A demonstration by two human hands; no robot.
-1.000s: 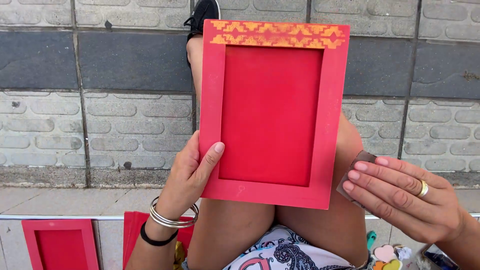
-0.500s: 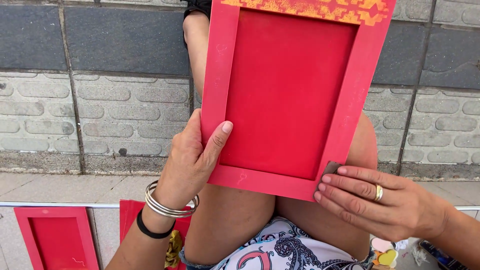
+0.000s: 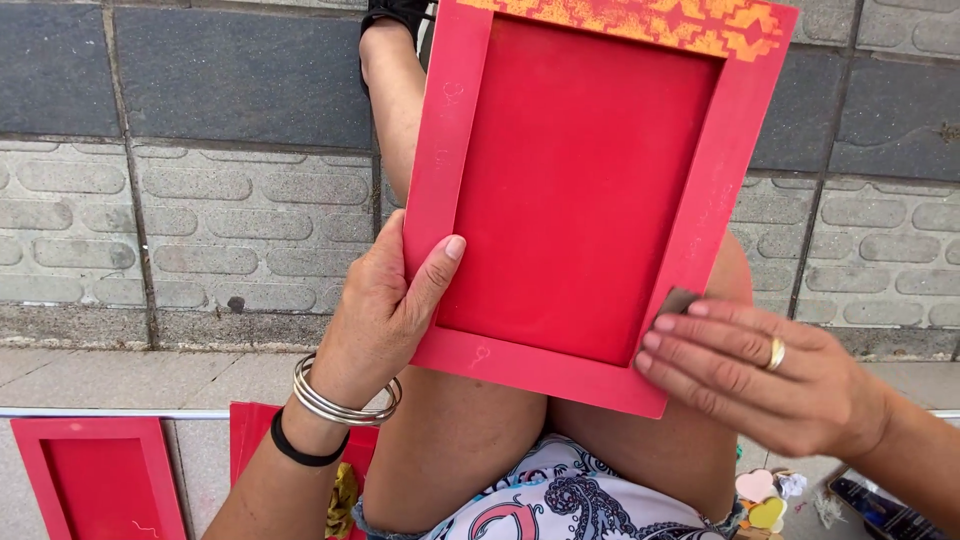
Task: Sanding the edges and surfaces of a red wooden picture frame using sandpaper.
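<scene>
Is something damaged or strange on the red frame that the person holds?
Nothing serious. The red rectangular frame shows faint pale scuff marks on its left border and bottom edge. It rests tilted on the knees, left hand steadying it.

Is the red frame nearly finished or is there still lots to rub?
Looks done: the red frame is painted all over, with an orange pattern along its top edge. In hand: the left hand grips its left side on the lap, while the right hand presses a small grey pad on the lower right edge. Left: probably the other edges; faint marks show there. Another red frame lies on the ground.
</scene>
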